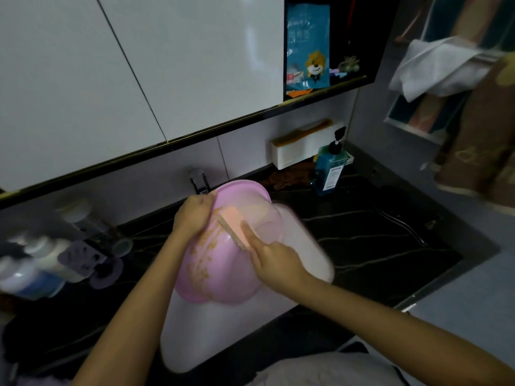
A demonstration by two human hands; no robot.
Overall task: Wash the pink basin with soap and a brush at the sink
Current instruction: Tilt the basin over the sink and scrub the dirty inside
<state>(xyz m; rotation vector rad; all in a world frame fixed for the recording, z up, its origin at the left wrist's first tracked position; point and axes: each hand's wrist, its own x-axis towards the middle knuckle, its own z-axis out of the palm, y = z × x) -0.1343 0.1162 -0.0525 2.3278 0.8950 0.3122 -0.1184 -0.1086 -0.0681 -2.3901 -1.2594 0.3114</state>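
Several bottles (pixel 30 263) crowd the counter's far-left edge, blurred, w/ a purple holder (pixel 92 260) just beside them & a clear cup (pixel 80 215) behind, all packed tight. White cabinet doors (pixel 139 65) overhang the back wall, and their dark bottom edge runs above the faucet (pixel 199 181). Left hand (pixel 195 215) grips the pink basin (pixel 220 268) at its upper-left rim, fingers curled round the edge. Basin is held tilted over the white sink (pixel 195 338), near the faucet, w/ brown smears across its pink surface; its right side is motion-blurred. Right hand (pixel 276 260) is clamped on the brush (pixel 231 221), index finger stretched along its back. Brush presses against the basin approx midway btwn both hands. Right of the sink the black counter (pixel 390 254) runs wide to its front edge & right corner, w/ a thin cable (pixel 398 222) crossing it. Along the back edge: brown cloth (pixel 289 178), blue pump bottle (pixel 328 171), white wall box (pixel 303 146). White towel (pixel 434 68) hangs upper right.
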